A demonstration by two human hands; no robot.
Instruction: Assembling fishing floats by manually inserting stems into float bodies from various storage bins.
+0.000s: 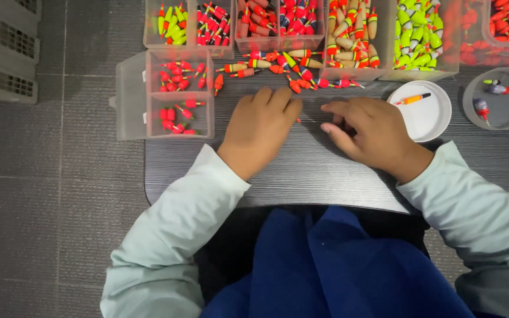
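- Head view: the left hand lay palm down, holding nothing, fingertips near the loose floats at twelve o'clock, within easy reach.
- The right hand rested with fingers curled; whether it pinched anything could not be told. A white dish at three o'clock held one orange float, kept apart from the loose ones.

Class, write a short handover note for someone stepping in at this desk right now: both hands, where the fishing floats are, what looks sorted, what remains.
Left hand: palm down on the grey desk, fingertips at the loose pile of floats; whether it grips anything is hidden.
Right hand: palm down beside it, fingers curled toward the same pile; grip also hidden.
Sorted so far: red floats in the small two-part box; green-yellow floats in a clear bin; one orange float in the white round dish.
Left: the mixed pile along the desk's far edge.
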